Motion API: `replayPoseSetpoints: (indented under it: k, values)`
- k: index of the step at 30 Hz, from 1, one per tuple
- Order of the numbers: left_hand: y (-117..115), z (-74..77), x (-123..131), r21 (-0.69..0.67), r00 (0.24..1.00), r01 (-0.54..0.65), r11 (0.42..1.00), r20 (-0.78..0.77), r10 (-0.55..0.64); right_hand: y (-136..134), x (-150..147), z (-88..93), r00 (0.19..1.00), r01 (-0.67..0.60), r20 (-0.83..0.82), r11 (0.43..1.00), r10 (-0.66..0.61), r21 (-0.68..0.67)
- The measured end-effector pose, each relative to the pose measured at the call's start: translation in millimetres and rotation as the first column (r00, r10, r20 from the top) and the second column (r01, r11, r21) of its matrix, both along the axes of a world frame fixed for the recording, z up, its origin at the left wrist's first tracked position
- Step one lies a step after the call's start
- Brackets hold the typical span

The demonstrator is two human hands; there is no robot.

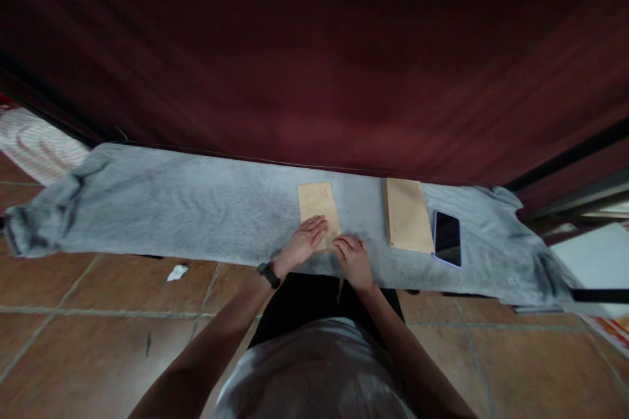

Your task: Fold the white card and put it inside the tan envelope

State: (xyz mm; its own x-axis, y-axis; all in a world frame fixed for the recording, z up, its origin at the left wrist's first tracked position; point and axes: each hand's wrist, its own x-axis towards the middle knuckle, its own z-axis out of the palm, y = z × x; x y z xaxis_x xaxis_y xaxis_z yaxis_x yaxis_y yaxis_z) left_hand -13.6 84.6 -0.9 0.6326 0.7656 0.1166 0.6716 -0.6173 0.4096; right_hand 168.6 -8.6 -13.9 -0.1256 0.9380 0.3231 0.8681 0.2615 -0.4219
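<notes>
A tan envelope (317, 204) lies on a grey towel (187, 209) spread over a narrow surface. My left hand (303, 242) rests flat on the envelope's near end, fingers stretched out. My right hand (352, 260) sits just right of it at the envelope's near right corner, its fingers curled down onto the towel; what they pinch, if anything, is hidden. A black watch (268, 274) is on my left wrist.
A stack of tan envelopes (407, 214) lies to the right, with a dark phone (447, 238) beside it. A dark red curtain (314, 59) hangs behind. Brown floor tiles (98, 314) show below, with a scrap of white paper (177, 272).
</notes>
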Motion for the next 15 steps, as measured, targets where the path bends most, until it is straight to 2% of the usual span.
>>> replayPoseSetpoints:
  k: [4,8,11,15]
  values:
    - [-31,8.8,-23,-0.027,0.992,-0.051,0.998,0.115,0.054,7,3,7.1,0.997,-0.051,0.063,0.999,0.052,-0.017]
    - [-56,10.4,-37,0.017,0.996,-0.021,1.000,0.090,0.020,1,13,6.7,0.985,-0.168,-0.029,0.986,0.168,-0.002]
    - [-62,7.9,-38,0.044,0.997,-0.032,0.999,0.074,0.029,-2,19,4.5,0.974,-0.217,-0.067,0.976,0.216,-0.001]
    - [-61,3.9,-30,0.069,0.987,-0.122,0.990,0.109,0.114,5,15,5.7,0.986,-0.153,-0.068,0.988,0.150,-0.036]
